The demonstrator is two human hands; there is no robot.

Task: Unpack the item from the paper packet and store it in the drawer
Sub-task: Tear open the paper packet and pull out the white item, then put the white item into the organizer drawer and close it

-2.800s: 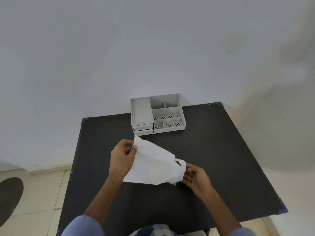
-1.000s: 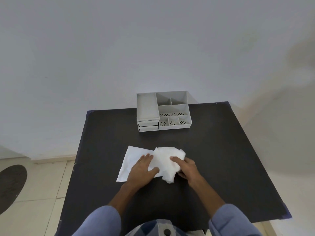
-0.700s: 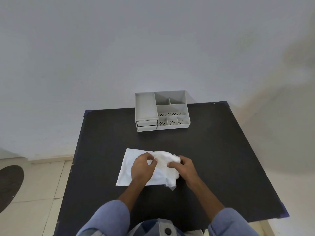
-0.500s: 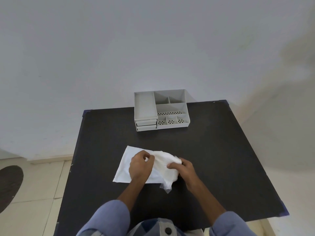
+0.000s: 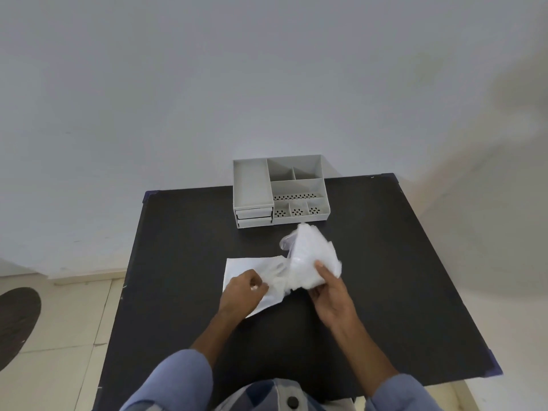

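1. On the black table (image 5: pixel 370 262), the right hand (image 5: pixel 332 295) now holds a crumpled white bundle (image 5: pixel 311 253) raised and tilted toward the far side. Half a second ago that bundle lay low on the table under both hands.
2. The right thumb (image 5: pixel 324 269) presses on the near face of the bundle and the other fingers close around its underside, so this hand is gripping it.
3. A bit of clear plastic (image 5: pixel 286 241) now shows at the far left edge of the bundle. In the earlier frame a similar clear scrap hung at the near edge instead.
4. The left hand (image 5: pixel 243 295) is curled, its fingertips pinching the flat white paper packet (image 5: pixel 246 266) at its near right part. The packet lies on the table as before, its left end flat.
5. Bundle and packet still meet between the two hands. Whether the item is fully out of the packet cannot be told, and what the item is cannot be made out.
6. The grey organiser (image 5: pixel 281 191) stands at the far edge of the table, unmoved, just beyond the raised bundle.
7. Its two drawers (image 5: pixel 254 217), stacked at the near left corner, are closed, as they were earlier.
8. Blue sleeves (image 5: pixel 175 381) show at the near edge.
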